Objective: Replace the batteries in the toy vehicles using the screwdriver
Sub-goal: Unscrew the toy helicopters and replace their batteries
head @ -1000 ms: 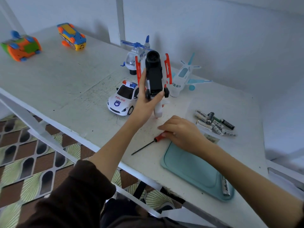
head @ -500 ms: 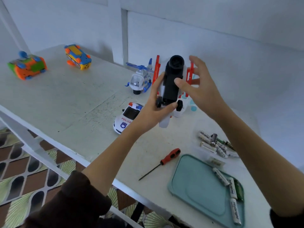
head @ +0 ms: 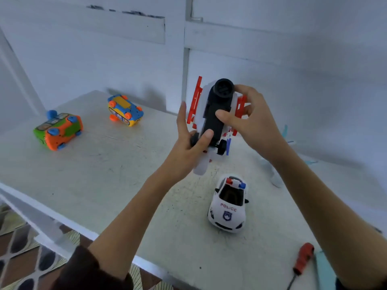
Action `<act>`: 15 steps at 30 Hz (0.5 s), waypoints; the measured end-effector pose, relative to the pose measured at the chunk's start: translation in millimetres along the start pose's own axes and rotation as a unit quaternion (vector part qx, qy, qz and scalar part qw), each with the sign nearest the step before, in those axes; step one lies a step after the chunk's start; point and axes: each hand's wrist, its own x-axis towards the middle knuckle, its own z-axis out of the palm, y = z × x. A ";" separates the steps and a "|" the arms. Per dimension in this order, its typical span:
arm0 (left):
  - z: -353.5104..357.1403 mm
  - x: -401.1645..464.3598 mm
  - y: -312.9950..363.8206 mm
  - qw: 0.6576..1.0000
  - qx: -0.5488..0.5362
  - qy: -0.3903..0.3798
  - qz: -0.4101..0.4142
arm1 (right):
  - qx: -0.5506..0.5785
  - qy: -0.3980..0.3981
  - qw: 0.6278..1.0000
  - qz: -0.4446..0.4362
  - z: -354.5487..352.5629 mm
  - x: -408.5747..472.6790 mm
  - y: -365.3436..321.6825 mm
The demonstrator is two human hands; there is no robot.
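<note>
A white toy vehicle with a black underside and red side rails (head: 215,114) is held up above the table, underside toward me. My left hand (head: 188,143) grips its lower end, thumb across the black base near the wheels. My right hand (head: 249,118) holds its upper right side, thumb on the black base and fingers curled round the top by the round black part. The red-handled screwdriver (head: 301,262) lies on the table at the lower right, untouched.
A white police car (head: 228,206) stands on the white table (head: 109,174) below my hands. An orange-green toy (head: 57,132) and a yellow-blue toy (head: 125,110) lie upside down at the far left. A teal tray edge (head: 323,271) shows at the lower right.
My right hand let go of the screwdriver and rose to take hold of the toy's upper side. The view has swung left, so the batteries and most of the tray are out of frame.
</note>
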 end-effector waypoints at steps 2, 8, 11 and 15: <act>-25.6 6.0 -13.7 1.000 -0.004 -0.012 -0.004 | -0.005 -0.004 1.000 0.007 24.4 6.7 -6.1; -90.8 17.0 -56.0 0.997 0.065 -0.010 -0.047 | -0.024 -0.021 0.999 0.040 84.5 16.3 -9.8; -115.1 23.4 -69.4 0.998 0.059 0.002 -0.032 | -0.052 -0.001 0.999 0.014 114.5 18.2 -12.2; -133.7 25.9 -88.9 0.998 0.046 0.003 -0.039 | -0.101 0.010 0.995 -0.009 148.3 20.0 -6.2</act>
